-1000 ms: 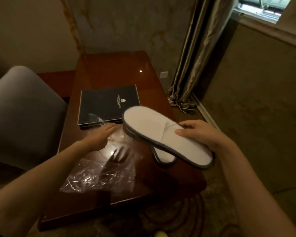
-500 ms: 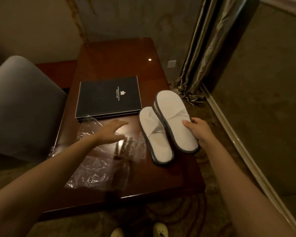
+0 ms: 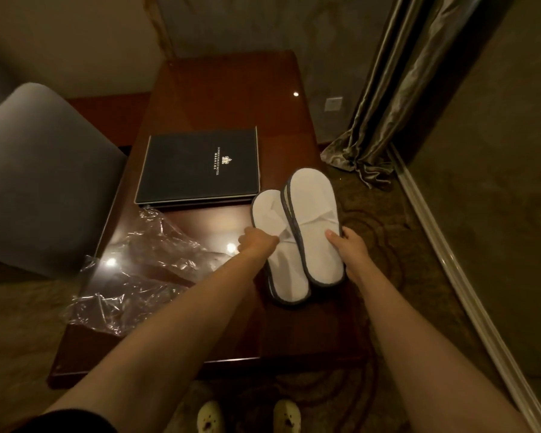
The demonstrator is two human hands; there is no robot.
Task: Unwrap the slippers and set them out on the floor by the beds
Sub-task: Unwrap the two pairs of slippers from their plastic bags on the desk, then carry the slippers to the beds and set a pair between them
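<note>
Two white slippers with grey edging lie side by side at the right edge of the dark wooden table (image 3: 219,89). My right hand (image 3: 345,245) grips the right slipper (image 3: 314,220), thumb on its top, and that slipper overlaps the left slipper (image 3: 280,270). My left hand (image 3: 256,242) rests on the strap of the left slipper with fingers closed on it. The crumpled clear plastic wrapper (image 3: 138,267) lies empty on the table to the left of my left forearm.
A black hotel folder (image 3: 200,168) lies on the table behind the slippers. A grey chair (image 3: 41,179) stands at the left. A curtain (image 3: 397,89) hangs at the right over patterned carpet (image 3: 375,232). My feet in pale shoes (image 3: 247,417) show below the table's near edge.
My left hand left the plastic wrapper and moved right onto the left slipper. My right hand brought the right slipper down beside the other one. The view tilted downward.
</note>
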